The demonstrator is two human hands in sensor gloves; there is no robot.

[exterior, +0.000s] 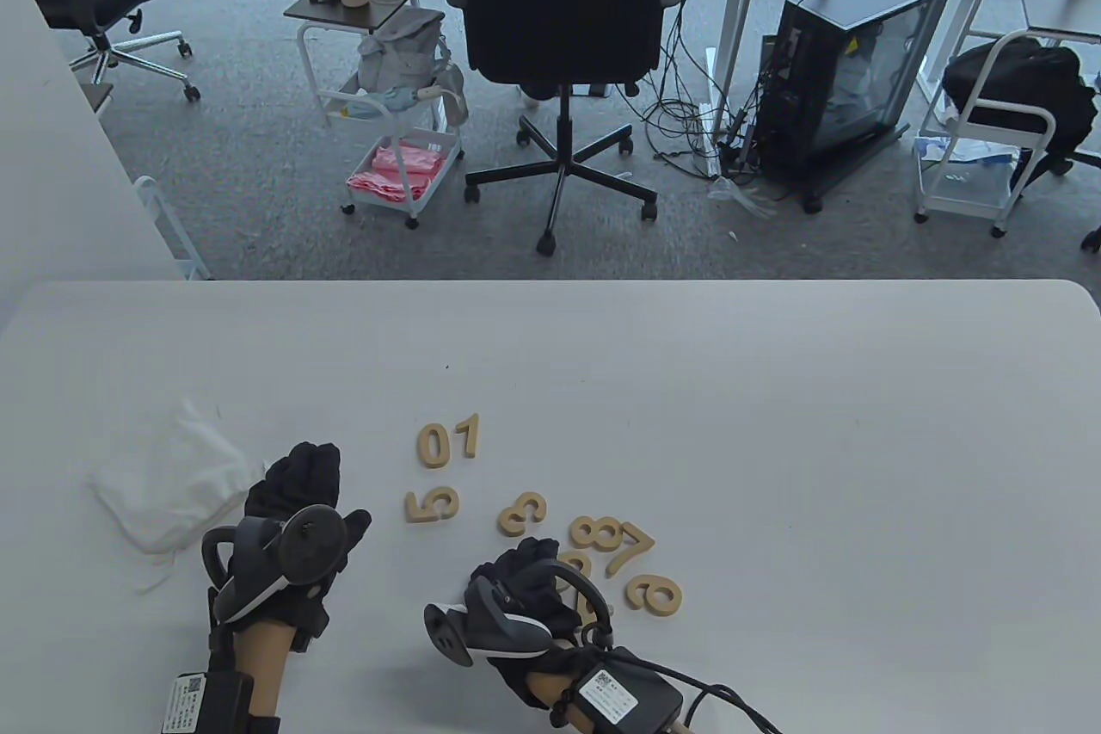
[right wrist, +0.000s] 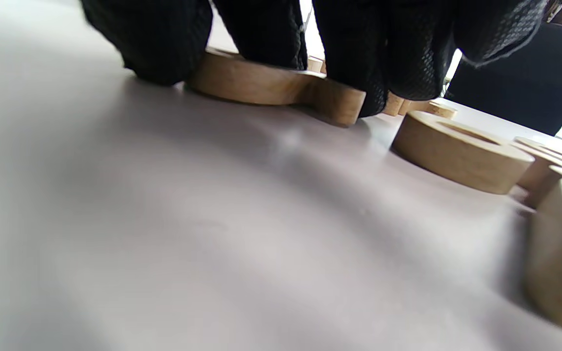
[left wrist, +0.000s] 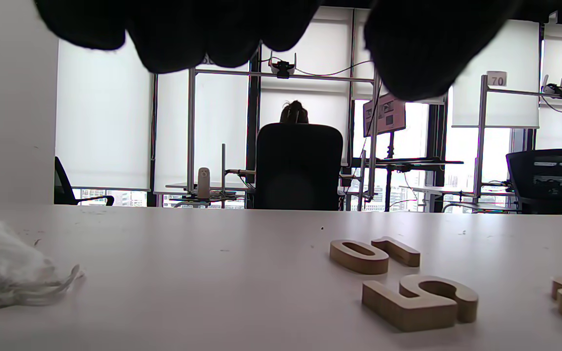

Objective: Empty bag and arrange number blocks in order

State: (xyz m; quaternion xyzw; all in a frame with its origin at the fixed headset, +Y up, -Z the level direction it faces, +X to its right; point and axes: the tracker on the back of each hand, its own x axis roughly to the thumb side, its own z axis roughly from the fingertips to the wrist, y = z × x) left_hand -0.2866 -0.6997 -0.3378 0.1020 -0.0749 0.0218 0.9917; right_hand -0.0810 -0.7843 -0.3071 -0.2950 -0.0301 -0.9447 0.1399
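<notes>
Wooden number blocks lie on the white table point(exterior: 774, 424). The 0 point(exterior: 434, 443) and 1 point(exterior: 467, 434) sit side by side, with the 5 point(exterior: 433, 504) below them; all three also show in the left wrist view: 0 point(left wrist: 359, 256), 1 point(left wrist: 398, 251), 5 point(left wrist: 420, 302). The 3 point(exterior: 523, 513), 8 point(exterior: 596, 533), 7 point(exterior: 632, 549) and a 9 or 6 point(exterior: 654, 594) lie in a loose cluster. My right hand point(exterior: 538, 558) pinches a partly hidden block point(right wrist: 271, 85) flat on the table, its number unreadable. My left hand point(exterior: 314, 480) is open and empty, left of the 5. The white bag point(exterior: 172, 493) lies crumpled at the left.
A round-edged block point(right wrist: 461, 151) lies just right of my right hand's fingers point(right wrist: 359, 58), and more blocks crowd behind it. The bag's drawstring point(left wrist: 61, 280) trails on the table. An office chair point(exterior: 563, 37) stands beyond the table's far edge.
</notes>
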